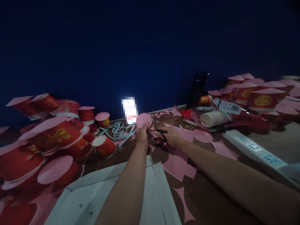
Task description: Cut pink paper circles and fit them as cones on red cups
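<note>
Near the middle of the head view, my left hand (142,136) pinches a round pink paper disc (143,120) between thumb and fingers. My right hand (171,136) is closed round the handles of a pair of scissors (161,133). The blades point up and left, beside the disc's right edge; whether they touch the paper I cannot tell. Beneath and to the right of my right hand lie pink paper sheets (179,161) with curved pieces cut out. A pale blue coiled cable (118,130) lies left of my left hand.
Red paper cups (63,134) with pink discs on them crowd the left; more cups (262,100) stand at the back right. A white power strip (260,153), stacked cups (215,118) and a dark bottle (199,89) are on the right. A white board (93,193) lies under my left forearm.
</note>
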A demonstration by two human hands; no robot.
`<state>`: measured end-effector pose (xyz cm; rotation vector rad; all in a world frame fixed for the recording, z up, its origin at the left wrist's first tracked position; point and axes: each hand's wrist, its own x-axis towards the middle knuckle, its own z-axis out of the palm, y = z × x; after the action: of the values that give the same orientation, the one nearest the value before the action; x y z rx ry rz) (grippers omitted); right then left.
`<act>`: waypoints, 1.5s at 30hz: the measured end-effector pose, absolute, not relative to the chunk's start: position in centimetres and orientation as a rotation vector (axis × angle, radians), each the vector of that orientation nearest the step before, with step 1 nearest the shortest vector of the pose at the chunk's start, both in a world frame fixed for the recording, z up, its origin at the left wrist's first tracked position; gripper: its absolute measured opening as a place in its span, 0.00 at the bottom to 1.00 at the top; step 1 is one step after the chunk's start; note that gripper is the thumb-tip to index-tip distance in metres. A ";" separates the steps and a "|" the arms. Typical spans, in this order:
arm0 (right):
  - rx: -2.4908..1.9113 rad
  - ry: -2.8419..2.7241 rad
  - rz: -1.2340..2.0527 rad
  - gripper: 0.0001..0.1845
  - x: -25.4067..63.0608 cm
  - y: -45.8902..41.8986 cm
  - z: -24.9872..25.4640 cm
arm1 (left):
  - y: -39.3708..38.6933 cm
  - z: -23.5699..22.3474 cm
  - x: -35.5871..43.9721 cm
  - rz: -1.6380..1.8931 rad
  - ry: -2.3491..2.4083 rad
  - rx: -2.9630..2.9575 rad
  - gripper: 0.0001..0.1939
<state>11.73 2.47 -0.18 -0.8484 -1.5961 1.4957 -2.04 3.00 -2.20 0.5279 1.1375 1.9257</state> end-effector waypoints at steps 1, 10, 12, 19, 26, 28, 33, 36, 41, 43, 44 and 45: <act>-0.852 -1.596 1.502 0.25 11.7 2.4 -0.2 | 3.0 -2.2 -2.1 1.913 1.120 0.526 0.22; -0.847 -1.562 1.561 0.24 11.6 2.3 -0.1 | 2.3 -0.9 -1.8 1.881 1.128 0.439 0.20; -0.867 -1.530 1.572 0.24 11.6 2.3 0.0 | 2.1 -0.7 -1.7 1.881 1.132 0.435 0.21; -0.858 -1.551 1.487 0.25 11.6 2.6 -0.2 | 2.2 -0.6 -1.8 1.899 1.079 0.445 0.20; -0.877 -1.521 1.526 0.27 11.5 2.6 -0.1 | 2.4 -0.8 -2.0 1.870 1.070 0.362 0.17; -0.885 -1.526 1.517 0.28 11.5 2.5 0.1 | 2.4 -0.7 -2.0 1.872 1.045 0.338 0.16; -0.913 -1.565 1.494 0.27 11.7 2.4 0.4 | 2.1 -0.3 -1.8 1.862 0.996 0.315 0.18; -0.914 -1.581 1.457 0.25 11.7 2.4 0.4 | 2.2 -0.3 -1.8 1.872 0.994 0.296 0.19; -0.888 -1.539 1.534 0.26 11.7 2.5 0.1 | 2.3 -0.4 -1.8 1.872 0.990 0.283 0.17; -0.894 -1.547 1.527 0.27 11.7 2.6 0.0 | 2.2 -0.3 -1.8 1.872 0.985 0.298 0.16; -0.894 -1.560 1.509 0.27 11.7 2.6 -0.1 | 2.2 -0.3 -1.8 1.870 0.985 0.308 0.16; -0.892 -1.575 1.490 0.27 11.7 2.7 -0.1 | 2.1 -0.2 -1.8 1.868 0.988 0.314 0.16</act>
<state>11.71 2.70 -0.13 -0.8923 -1.5754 1.4899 -1.83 2.12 -0.23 0.3141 0.9881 1.8685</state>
